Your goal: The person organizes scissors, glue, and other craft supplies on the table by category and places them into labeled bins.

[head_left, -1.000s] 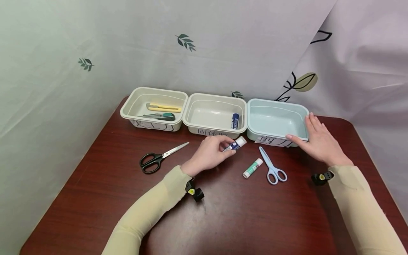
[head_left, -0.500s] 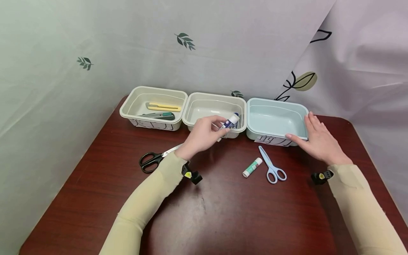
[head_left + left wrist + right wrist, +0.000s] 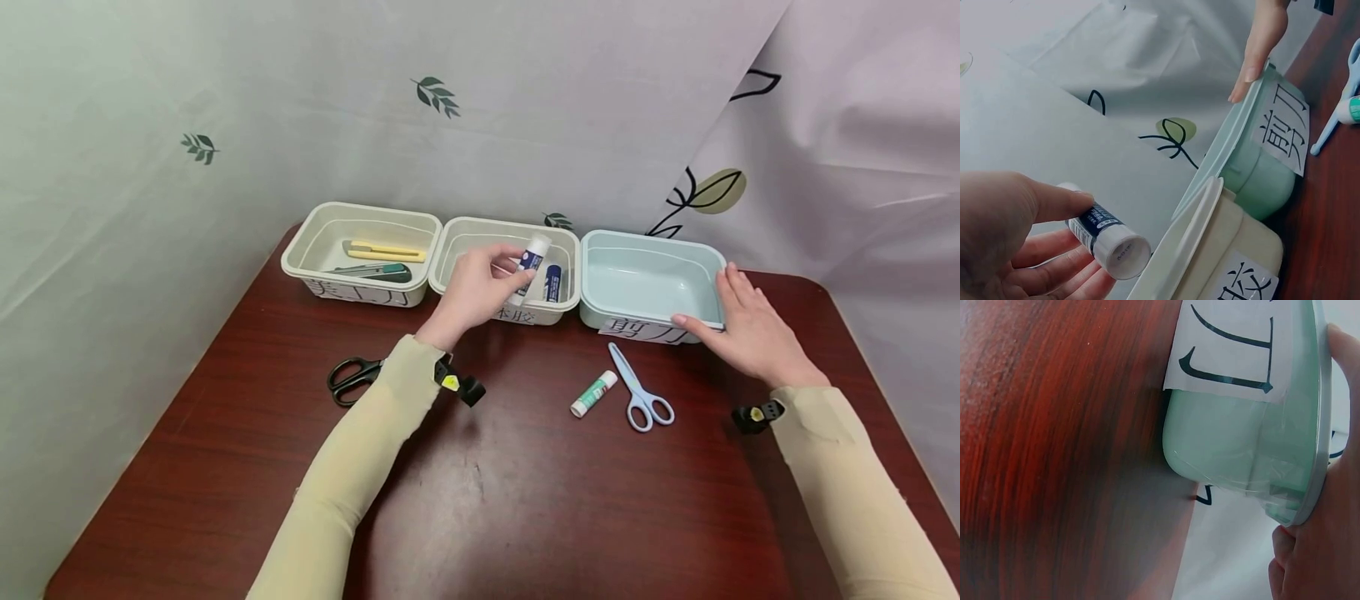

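Observation:
My left hand (image 3: 474, 287) pinches a dark blue glue stick (image 3: 533, 254) with white ends between thumb and fingers. It holds the stick tilted over the cream middle box (image 3: 504, 224), where another dark blue glue stick (image 3: 552, 283) lies. In the left wrist view, a round white end of the held glue stick (image 3: 1105, 230) faces the camera. My right hand (image 3: 761, 333) rests on the near right corner of the pale blue box (image 3: 637, 279), thumb on the front rim and extended fingers along the right side.
A cream box (image 3: 330, 212) at left holds yellow and green utility knives (image 3: 386, 252). On the table (image 3: 570, 500) lie a green-and-white glue stick (image 3: 594, 394), light blue scissors (image 3: 639, 392) and black-handled scissors (image 3: 352, 379), partly hidden by my left sleeve. Paper labels front the boxes.
My left hand has carried the dark blue glue stick from above the table up over the middle box, tipping it more upright. My right hand stays on the pale blue box.

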{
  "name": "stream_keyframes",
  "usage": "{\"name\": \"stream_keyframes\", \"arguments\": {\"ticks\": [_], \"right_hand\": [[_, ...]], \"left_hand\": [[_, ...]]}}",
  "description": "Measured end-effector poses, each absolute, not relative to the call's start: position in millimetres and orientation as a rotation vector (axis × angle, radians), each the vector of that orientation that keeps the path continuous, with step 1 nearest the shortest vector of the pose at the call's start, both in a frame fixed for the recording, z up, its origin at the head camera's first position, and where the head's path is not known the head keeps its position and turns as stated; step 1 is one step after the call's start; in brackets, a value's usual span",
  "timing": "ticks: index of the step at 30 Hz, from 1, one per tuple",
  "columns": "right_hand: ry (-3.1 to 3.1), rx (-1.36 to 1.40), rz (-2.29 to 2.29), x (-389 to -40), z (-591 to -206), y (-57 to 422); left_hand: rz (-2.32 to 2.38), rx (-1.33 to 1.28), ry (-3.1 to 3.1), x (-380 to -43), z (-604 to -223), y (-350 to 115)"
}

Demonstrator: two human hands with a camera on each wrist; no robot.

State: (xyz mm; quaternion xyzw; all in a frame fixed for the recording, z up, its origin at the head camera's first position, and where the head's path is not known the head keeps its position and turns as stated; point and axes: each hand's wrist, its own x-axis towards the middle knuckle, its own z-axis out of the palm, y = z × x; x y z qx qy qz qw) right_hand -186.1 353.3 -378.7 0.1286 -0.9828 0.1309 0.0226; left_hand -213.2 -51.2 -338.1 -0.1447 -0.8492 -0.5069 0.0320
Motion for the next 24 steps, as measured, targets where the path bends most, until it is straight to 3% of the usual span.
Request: {"name": "stream_keyframes", "arguments": {"ticks": [24], "right_hand": [[-3.035,0.408,0.410,-185.0,-378.7,352.9]], "left_hand": [[-1.521,-0.236,-2.697,-251.6,-345.0,-33.6]]}}
